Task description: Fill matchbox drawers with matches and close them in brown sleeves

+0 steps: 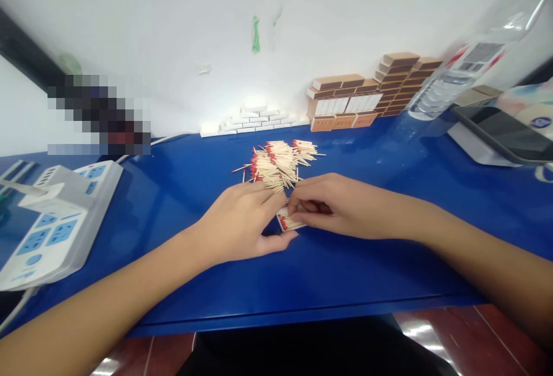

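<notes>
A small white matchbox tray (281, 221) with red-tipped matches (290, 221) lying in it rests on the blue table. My left hand (242, 220) holds the tray at its left end, thumb along the near side and fingers at the far side. The fingers of my right hand (332, 206) are pinched together down in the tray, on the matches; they hide its right part. Just beyond both hands lies a loose pile of matches (279, 163), most with red heads pointing left.
Against the wall stand stacked white trays (259, 120) and brown-sided matchboxes (345, 102). To the right are a clear plastic bottle (470, 59) and a phone (505, 131) resting on a white box. A white power strip (64, 226) with a plugged-in adapter sits at the left.
</notes>
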`<act>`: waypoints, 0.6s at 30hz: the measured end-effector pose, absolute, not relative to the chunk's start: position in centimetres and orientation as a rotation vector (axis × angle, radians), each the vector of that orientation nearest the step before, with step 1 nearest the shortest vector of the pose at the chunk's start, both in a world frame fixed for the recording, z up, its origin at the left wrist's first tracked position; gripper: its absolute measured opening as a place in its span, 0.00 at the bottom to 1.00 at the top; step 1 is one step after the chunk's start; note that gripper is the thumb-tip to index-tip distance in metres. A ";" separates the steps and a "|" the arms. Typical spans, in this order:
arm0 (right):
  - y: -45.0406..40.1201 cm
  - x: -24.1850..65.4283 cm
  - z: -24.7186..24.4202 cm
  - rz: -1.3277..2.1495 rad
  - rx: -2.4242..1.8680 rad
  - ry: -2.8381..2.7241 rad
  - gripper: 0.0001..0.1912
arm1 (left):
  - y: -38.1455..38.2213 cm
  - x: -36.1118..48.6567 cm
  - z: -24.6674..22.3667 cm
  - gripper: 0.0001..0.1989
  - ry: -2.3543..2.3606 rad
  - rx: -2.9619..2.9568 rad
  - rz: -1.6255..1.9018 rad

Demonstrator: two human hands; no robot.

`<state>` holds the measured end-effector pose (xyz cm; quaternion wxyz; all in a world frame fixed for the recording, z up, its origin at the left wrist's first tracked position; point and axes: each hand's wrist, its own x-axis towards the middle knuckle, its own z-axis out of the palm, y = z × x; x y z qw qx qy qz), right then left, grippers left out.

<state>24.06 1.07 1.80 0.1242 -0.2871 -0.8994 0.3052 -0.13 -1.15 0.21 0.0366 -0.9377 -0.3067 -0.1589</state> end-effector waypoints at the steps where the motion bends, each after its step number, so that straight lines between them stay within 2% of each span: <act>1: 1.0 24.0 1.8 0.895 -0.818 -2.618 0.07 | -1.2 -0.1 0.2 0.17 -0.944 -2.878 -0.487; 6: 1.2 23.9 1.8 0.832 -0.806 -2.604 0.08 | -1.2 -0.2 0.2 0.18 -0.940 -2.872 -0.491; 13: 2.5 24.5 1.5 0.347 -1.138 -2.470 0.09 | -1.2 -0.3 0.2 0.19 -0.931 -2.838 -0.482; 18: 2.9 24.2 0.6 0.317 -1.280 -2.455 0.10 | -1.3 -0.3 0.2 0.20 -0.953 -2.855 -0.457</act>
